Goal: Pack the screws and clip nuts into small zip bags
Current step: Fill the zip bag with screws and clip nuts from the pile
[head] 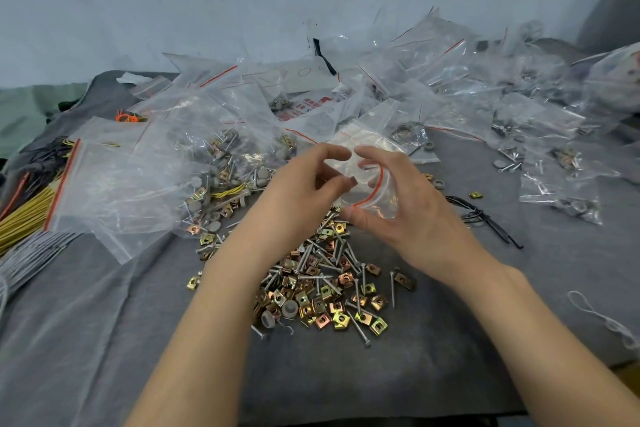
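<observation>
A small clear zip bag (372,184) with a red seal line is held open above the table. My right hand (398,204) grips its mouth, thumb below and fingers curled over the top. My left hand (304,184) has its curled fingers at the bag's opening, pinching something small and dark there. Below both hands lies a heap of gold clip nuts and silver screws (325,284) on the grey cloth. Two grey round caps (289,308) sit at the heap's near edge.
Many clear zip bags (450,80) are piled across the back, some filled. A large bag (121,191) lies at left over more hardware. Yellow wires (20,218) and grey cords lie at the far left. Black ties (485,218) lie at right.
</observation>
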Available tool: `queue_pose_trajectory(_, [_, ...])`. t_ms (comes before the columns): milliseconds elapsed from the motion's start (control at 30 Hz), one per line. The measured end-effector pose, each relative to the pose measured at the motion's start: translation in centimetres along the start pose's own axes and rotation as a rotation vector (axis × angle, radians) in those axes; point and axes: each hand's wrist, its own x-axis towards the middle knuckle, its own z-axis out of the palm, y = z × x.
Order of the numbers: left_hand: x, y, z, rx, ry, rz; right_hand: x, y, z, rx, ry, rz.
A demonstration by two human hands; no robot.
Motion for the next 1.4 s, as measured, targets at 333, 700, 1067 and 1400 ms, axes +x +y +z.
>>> queue_pose_trajectory(333, [0.1,1.1,0.7,-0.099,0.032,0.065,0.0,-0.2,-0.4,0.058,0.028,-0.008])
queue_pose_trajectory(700, [-0.1,-4.8,-0.7,0.7,-0.055,-0.4,0.1,1.1,-0.8,0.148,0.133,0.05])
queue_pose_trajectory(1067, [-0.4,-4.6,-2.0,0.629,-0.096,-0.346,0.1,1.1,-1.2,0.159,0.151,0.056])
queue_pose_trajectory(1400, [-0.1,-5.8,-2.2,0.66,-0.056,-0.373,0.0,0.8,-1.3,0.145,0.13,0.06])
